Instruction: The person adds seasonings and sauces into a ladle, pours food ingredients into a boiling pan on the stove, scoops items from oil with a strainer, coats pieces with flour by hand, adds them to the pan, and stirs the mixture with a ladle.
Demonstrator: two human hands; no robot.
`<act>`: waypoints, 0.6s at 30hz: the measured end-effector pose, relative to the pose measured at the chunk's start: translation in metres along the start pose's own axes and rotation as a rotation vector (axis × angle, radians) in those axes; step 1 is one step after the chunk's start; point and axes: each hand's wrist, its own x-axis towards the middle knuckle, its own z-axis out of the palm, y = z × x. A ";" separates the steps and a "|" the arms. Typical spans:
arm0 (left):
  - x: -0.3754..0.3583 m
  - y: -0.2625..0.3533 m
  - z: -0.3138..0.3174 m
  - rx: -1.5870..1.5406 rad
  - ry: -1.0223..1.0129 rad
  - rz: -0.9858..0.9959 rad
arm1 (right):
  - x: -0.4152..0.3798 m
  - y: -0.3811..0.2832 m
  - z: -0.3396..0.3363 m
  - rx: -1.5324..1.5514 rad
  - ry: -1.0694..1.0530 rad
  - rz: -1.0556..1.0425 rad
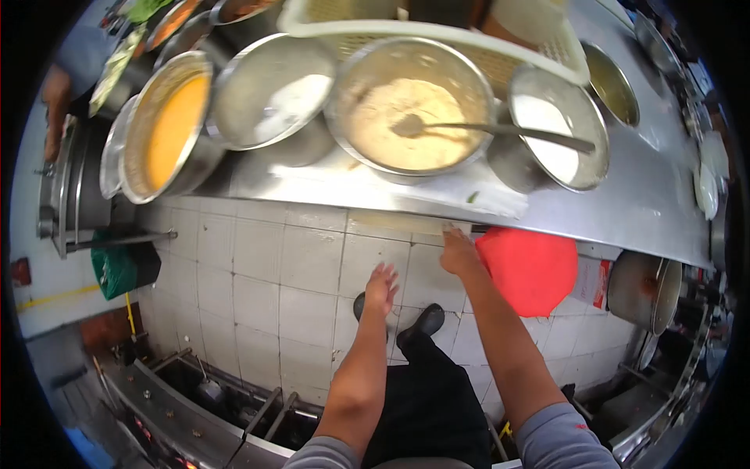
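My left hand (381,289) is held above the tiled floor with its fingers spread and nothing in it. Just below the front edge of the steel counter, my right hand (459,254) has its fingers bent at the end of a pale flat piece (406,224). What those fingers grip, if anything, I cannot make out. On the counter above stands a steel bowl of beige powder (406,102), with a long-handled ladle (500,129) lying across it. Close to my right wrist is a red round cover or lid (527,270).
Along the counter (617,211) stand a pot of orange liquid (176,133), a bowl with white powder (293,105) and a pot with white contents (547,133). Behind them is a cream plastic basket (437,35). A stove (180,414) lies behind me; another person's arm (56,105) shows far left.
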 end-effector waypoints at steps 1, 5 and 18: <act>-0.015 -0.004 -0.034 0.070 0.055 -0.021 | -0.008 0.006 0.001 0.048 0.014 -0.034; -0.073 -0.043 -0.241 0.790 0.436 0.269 | -0.070 0.054 0.048 0.222 0.139 -0.069; -0.435 -0.127 -0.322 0.026 0.961 -0.033 | -0.188 0.162 -0.015 0.367 -0.511 0.521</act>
